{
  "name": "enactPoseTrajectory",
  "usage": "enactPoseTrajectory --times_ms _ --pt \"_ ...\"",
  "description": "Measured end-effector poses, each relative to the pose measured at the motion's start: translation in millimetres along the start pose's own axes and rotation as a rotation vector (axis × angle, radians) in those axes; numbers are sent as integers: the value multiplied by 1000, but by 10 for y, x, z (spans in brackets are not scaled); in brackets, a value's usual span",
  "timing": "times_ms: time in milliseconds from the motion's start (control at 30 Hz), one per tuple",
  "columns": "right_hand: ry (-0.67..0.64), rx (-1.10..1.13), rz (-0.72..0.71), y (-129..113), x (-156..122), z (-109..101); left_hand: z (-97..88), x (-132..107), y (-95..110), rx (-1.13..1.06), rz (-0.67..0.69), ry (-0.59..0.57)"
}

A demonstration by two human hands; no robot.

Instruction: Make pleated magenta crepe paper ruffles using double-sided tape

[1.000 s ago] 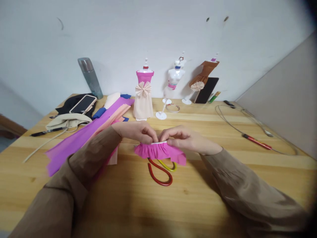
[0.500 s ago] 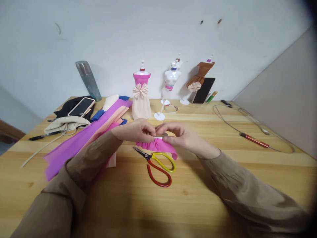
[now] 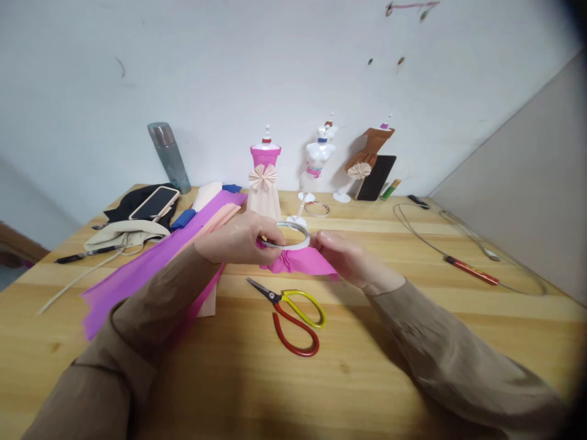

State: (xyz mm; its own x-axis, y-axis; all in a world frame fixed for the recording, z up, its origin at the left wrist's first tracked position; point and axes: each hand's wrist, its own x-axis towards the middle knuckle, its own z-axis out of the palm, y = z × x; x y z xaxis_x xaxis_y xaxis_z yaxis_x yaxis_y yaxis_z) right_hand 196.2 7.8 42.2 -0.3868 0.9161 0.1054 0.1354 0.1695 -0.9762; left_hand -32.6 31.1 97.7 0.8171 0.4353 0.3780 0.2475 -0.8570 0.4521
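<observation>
My left hand [image 3: 236, 238] is closed on one end of a pleated pink crepe-paper strip [image 3: 300, 261] whose white-taped top edge [image 3: 291, 235] curls into a ring. My right hand [image 3: 346, 256] pinches the other end of the strip, fingers together. The ruffle hangs just above the wooden table [image 3: 293, 379]. Red and yellow scissors [image 3: 293, 308] lie on the table right in front of both hands.
Long purple and peach crepe sheets [image 3: 147, 266] lie to the left under my left sleeve. Three small mannequins [image 3: 265, 180] stand at the back, one in a pink dress. A phone [image 3: 153, 203], a grey bottle [image 3: 169, 156], a pen [image 3: 85, 252] and a cabled red tool [image 3: 472, 271] lie around.
Both hands have moved away from me with the pink ruffle. Its taped edge, straight before, is now bent round into a ring. The scissors are fully uncovered.
</observation>
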Motion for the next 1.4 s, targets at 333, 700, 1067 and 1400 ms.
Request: enactPoseTrajectory --times_ms 333,700,1067,1400 --pt "45 -21 112 -285 -161 161 33 10 9 42 -5 42" --pt "361 -426 -231 -238 -224 326 57 18 8 136 -20 91" --pt "388 -224 -104 -274 -207 315 104 54 146 383 37 183" --pt "405 4 -45 -284 -197 345 173 50 150 551 -16 193"
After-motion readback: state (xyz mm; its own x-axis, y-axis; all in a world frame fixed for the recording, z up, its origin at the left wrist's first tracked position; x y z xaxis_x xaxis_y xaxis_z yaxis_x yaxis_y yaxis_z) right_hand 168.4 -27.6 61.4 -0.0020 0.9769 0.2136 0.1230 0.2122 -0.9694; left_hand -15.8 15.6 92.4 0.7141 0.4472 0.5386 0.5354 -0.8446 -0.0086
